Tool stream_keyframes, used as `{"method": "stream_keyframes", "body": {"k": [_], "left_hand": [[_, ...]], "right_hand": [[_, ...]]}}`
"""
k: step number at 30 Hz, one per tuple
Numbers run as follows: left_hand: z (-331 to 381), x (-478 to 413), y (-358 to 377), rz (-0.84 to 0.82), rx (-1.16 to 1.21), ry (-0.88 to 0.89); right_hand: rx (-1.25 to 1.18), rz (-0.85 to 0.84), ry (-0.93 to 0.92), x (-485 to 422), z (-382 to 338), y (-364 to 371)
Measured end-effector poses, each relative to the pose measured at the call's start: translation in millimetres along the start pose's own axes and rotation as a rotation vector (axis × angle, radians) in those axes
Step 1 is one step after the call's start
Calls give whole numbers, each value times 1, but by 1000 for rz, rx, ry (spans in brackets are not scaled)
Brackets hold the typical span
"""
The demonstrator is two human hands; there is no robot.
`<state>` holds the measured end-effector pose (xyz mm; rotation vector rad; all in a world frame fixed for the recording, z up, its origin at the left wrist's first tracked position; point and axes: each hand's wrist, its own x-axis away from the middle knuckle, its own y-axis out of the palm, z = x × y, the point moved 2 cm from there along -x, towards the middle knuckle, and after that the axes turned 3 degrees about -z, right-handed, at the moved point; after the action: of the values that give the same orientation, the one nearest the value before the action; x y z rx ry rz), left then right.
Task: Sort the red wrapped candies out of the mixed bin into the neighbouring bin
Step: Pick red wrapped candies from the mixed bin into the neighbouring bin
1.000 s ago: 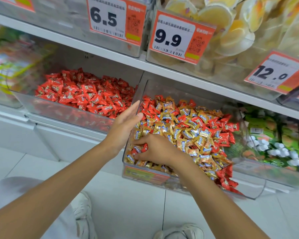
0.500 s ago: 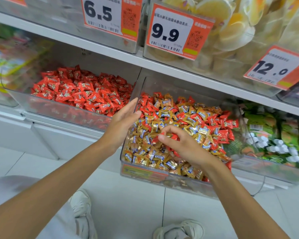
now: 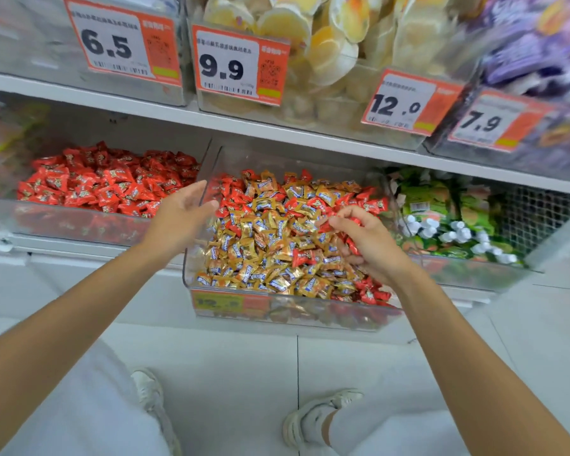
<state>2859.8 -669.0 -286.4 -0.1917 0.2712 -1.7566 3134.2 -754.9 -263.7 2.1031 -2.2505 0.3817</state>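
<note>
- The right hand [image 3: 372,241] is over the right half of the mixed bin [image 3: 290,312], with its fingers curled around several red wrapped candies [image 3: 352,245].
- The left hand [image 3: 178,218] is open and holds nothing. Its fingers are relaxed and its palm is turned toward the right hand, at the clear wall between the two bins.
- In the mixed bin, gold wrapped candies [image 3: 260,255] fill the middle and front. Loose red ones lie along its back edge, right side and front right corner.
- The neighbouring bin [image 3: 63,225], just to the left, holds a heap of red candies.
- Green packets [image 3: 441,205] fill the bin to the right.
- Above the white shelf board [image 3: 129,103], price tags [image 3: 226,65] read 6.5, 9.9, 12.0 and 7.9.
</note>
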Motion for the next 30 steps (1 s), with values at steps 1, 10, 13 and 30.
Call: {"method": "stream_keyframes", "body": {"k": [1,10,13,30], "left_hand": [[3,2,1,9,-12,15],[31,23,4,222,-386,203],[50,35,20,109,-303,260],[50,10,226,-954,-429,254]], "right_hand": [[-52,11,7,2,1,-5],[-265,96,-7,37,2,-25],[-248,129,-42,51,4,-33],[137,360,-118,81,20,-111]]}}
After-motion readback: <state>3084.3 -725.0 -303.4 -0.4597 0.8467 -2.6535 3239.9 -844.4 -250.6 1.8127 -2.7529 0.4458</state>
